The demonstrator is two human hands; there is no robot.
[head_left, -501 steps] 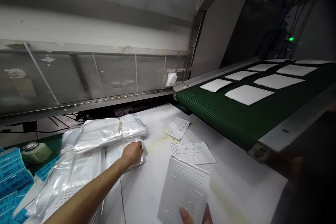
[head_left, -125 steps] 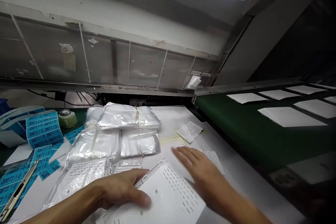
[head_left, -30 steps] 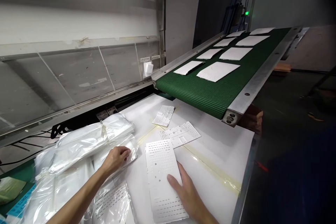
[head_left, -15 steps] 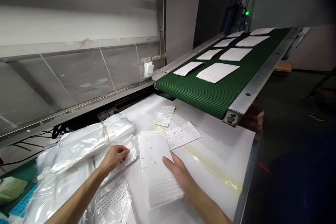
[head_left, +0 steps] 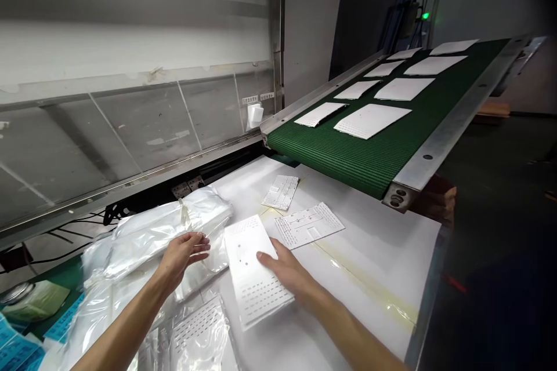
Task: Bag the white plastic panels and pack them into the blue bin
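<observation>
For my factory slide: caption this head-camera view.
Right hand on a perforated white sheet, left hand at clear plastic bags, beside a green conveyor.

The left grip [head_left: 183, 259] and the right grip [head_left: 285, 269] are seen as two bare human hands, slender and long-fingered. The fingers [head_left: 195, 242] of the left hand are narrow and tapered, and the nails appear to be trimmed short. Each hand is carried on a lean, bare forearm: the left forearm [head_left: 122, 327] is cut off by the lower edge of the view, as is the right forearm [head_left: 348, 330]. The wrists are narrow, and the knuckles are only faintly marked.
</observation>
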